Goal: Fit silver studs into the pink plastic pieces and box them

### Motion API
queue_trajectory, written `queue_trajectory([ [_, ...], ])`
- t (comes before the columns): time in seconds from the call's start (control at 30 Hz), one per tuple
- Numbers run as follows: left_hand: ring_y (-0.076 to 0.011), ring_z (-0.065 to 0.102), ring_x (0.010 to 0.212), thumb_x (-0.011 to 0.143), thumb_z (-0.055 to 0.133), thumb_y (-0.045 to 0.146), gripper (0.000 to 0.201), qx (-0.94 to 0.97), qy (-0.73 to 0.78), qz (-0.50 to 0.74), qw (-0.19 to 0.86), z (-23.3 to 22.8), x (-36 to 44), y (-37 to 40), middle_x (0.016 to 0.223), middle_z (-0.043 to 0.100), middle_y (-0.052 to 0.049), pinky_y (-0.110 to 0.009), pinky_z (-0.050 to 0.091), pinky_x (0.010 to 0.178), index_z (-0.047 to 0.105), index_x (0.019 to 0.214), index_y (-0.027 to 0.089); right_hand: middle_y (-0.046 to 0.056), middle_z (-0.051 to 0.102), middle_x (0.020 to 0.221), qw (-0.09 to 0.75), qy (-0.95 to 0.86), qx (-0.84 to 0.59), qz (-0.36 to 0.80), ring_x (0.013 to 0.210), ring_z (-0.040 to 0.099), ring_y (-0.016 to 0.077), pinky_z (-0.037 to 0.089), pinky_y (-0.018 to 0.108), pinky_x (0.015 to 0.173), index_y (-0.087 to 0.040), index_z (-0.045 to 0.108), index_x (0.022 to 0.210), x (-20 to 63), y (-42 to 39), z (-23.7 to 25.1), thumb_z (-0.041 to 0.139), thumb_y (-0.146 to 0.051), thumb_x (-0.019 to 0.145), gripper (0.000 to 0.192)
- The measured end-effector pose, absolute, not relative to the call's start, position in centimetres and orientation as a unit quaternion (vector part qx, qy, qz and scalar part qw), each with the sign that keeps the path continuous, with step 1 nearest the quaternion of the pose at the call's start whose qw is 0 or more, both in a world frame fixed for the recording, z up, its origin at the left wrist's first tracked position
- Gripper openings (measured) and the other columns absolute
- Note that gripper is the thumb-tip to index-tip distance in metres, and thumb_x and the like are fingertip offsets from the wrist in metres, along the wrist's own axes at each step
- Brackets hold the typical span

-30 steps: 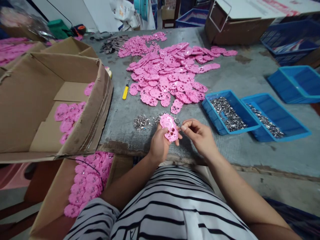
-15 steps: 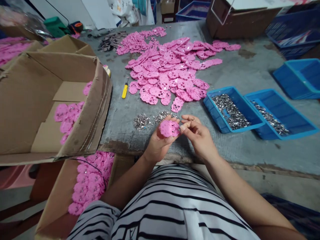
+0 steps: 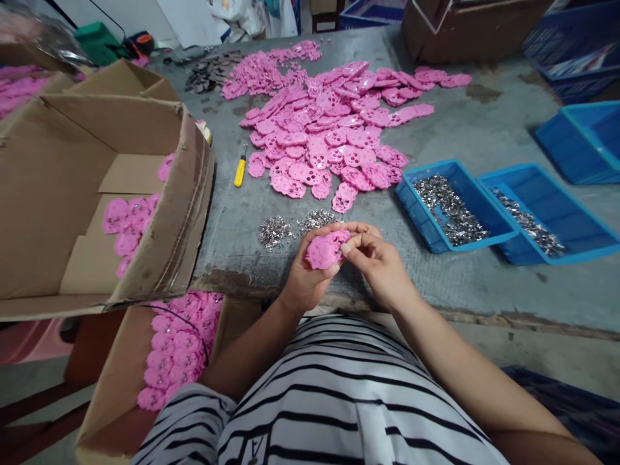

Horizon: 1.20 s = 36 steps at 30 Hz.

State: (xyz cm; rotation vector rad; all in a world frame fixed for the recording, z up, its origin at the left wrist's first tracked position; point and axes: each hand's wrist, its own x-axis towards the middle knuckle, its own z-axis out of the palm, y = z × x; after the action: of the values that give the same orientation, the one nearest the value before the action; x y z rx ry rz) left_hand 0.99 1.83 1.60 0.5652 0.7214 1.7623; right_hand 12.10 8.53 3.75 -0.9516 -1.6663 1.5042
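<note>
I hold pink plastic piece (image 3: pixel 323 250) in left hand (image 3: pixel 305 281), frame centre; right hand (image 3: pixel 380 266) fingers pinch its edge, fitting step; next needs firm seating pressure.

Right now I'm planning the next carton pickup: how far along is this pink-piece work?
Done-looking pieces lie in the open carton and the lower box. In hand: the left hand holds one pink piece while the right hand pinches its edge. Left: the big pink pile.
</note>
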Motion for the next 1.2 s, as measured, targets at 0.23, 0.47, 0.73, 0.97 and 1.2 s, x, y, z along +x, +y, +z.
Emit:
queue_trajectory([
  [0.23, -0.0245, 0.049, 0.126, 0.062, 0.083, 0.023, 0.048, 0.259, 0.306, 0.745, 0.534, 1.4, 1.2, 1.9, 0.126, 0.058, -0.004, -0.043, 0.041, 0.104, 0.060, 0.103, 0.029, 0.009, 0.060, 0.113, 0.353, -0.640, -0.377, 0.569, 0.110, 0.054, 0.0236, 0.038, 0.043, 0.100, -0.021, 0.060, 0.065, 12.0, 8.4, 3.3, 0.066, -0.035, 0.078, 0.021],
  [0.47, -0.0228, 0.047, 0.130, 0.067, 0.079, 0.018, 0.044, 0.303, 0.290, 0.751, 0.510, 1.2, 1.2, 2.1, 0.126, 0.059, -0.002, -0.044, 0.034, 0.111, 0.063, 0.107, 0.031, 0.007, 0.061, 0.101, 0.345, -0.589, -0.384, 0.622, 0.103, 0.054, 0.0231, 0.040, 0.040, 0.096, -0.020, 0.060, 0.062, 11.8, 8.6, 3.0, 0.070, -0.044, 0.073, 0.028],
  [0.73, -0.0225, 0.046, 0.131, 0.070, 0.077, 0.020, 0.044, 0.337, 0.290, 0.747, 0.495, 0.6, 0.9, 2.2, 0.129, 0.058, -0.002, -0.046, 0.033, 0.111, 0.062, 0.109, 0.033, 0.006, 0.063, 0.096, 0.343, -0.518, -0.390, 0.680, 0.100, 0.056, 0.0232, 0.040, 0.039, 0.095, -0.020, 0.063, 0.059, 11.6, 8.5, 3.3, 0.075, -0.042, 0.067, 0.027],
  [0.97, -0.0214, 0.045, 0.131, 0.072, 0.076, 0.018, 0.045, 0.349, 0.287, 0.755, 0.475, 0.4, 1.1, 2.4, 0.130, 0.058, -0.001, -0.045, 0.031, 0.113, 0.062, 0.112, 0.034, 0.005, 0.062, 0.095, 0.378, -0.533, -0.399, 0.644, 0.098, 0.056, 0.0214, 0.041, 0.038, 0.093, -0.020, 0.061, 0.059, 11.2, 8.2, 2.8, 0.073, -0.042, 0.069, 0.027],
  [1.2, -0.0220, 0.047, 0.129, 0.072, 0.075, 0.020, 0.044, 0.321, 0.311, 0.767, 0.460, 0.6, 1.6, 2.4, 0.130, 0.058, -0.002, -0.044, 0.029, 0.115, 0.062, 0.112, 0.031, 0.006, 0.059, 0.099, 0.426, -0.615, -0.402, 0.528, 0.097, 0.054, 0.0209, 0.043, 0.038, 0.089, -0.021, 0.056, 0.066, 10.8, 7.5, 2.0, 0.063, -0.035, 0.079, 0.020],
])
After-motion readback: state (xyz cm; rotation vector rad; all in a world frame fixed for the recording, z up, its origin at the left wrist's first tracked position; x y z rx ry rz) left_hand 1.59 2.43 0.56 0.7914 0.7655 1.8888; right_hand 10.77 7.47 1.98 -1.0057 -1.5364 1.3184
